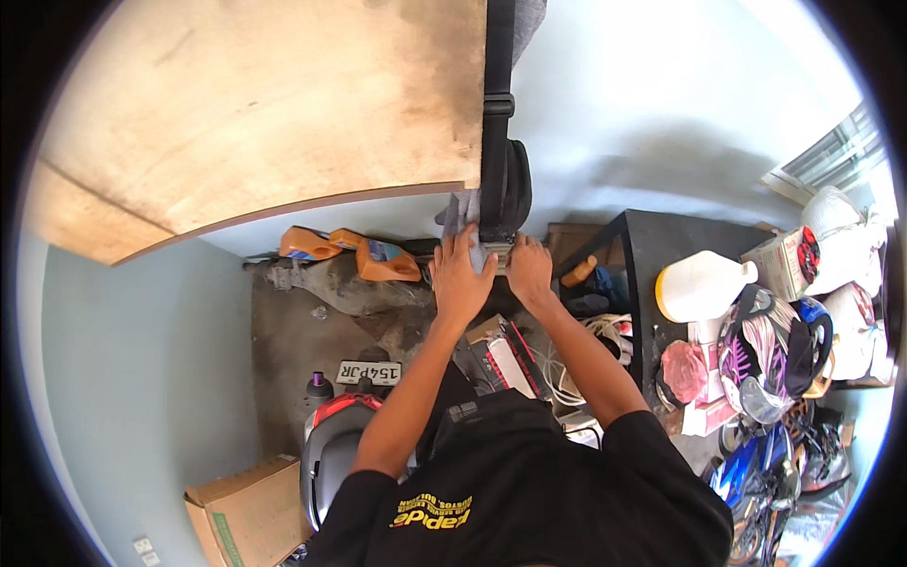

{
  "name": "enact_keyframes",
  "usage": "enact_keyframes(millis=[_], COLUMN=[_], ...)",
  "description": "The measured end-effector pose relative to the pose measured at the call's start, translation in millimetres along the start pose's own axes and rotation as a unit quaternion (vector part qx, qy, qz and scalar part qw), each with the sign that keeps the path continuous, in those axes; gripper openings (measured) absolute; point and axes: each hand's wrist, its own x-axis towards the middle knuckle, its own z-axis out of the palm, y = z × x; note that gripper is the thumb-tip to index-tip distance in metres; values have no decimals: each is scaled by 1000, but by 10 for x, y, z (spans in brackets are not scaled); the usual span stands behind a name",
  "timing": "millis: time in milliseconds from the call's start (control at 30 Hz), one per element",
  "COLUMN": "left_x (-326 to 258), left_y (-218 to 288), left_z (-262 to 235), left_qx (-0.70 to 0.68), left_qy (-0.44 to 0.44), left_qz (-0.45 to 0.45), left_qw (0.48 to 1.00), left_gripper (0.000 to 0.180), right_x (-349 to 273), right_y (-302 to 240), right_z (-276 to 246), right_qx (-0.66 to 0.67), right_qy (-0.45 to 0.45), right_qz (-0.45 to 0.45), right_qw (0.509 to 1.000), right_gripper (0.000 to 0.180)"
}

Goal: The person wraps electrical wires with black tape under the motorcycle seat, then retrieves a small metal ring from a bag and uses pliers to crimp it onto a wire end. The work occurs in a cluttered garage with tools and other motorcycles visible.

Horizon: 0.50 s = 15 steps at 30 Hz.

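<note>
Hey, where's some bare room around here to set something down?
The wide wooden board is bare on top. There is also open concrete floor between the orange bottles and the cardboard box. The black table, with the white jug and helmets, is crowded. Both hands, left hand and right hand, are on the grey piece under the black strap.

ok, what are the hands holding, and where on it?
Both hands, left hand and right hand, grip a small grey object at the lower end of a black strap; what it is cannot be told.
</note>
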Motion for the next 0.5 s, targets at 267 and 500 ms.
enact_keyframes(millis=[267, 500], left_x=[274, 251], left_y=[-143, -347], left_z=[475, 373], left_qx=[130, 74], left_qy=[0, -53], left_qz=[-21, 6], left_qw=[991, 996], left_gripper=[72, 74], right_x=[-31, 845], right_y=[-29, 46], right_z=[-1089, -1584], right_qx=[-35, 207], right_qy=[-4, 9], right_qz=[-145, -64], right_qw=[989, 976], right_gripper=[16, 19])
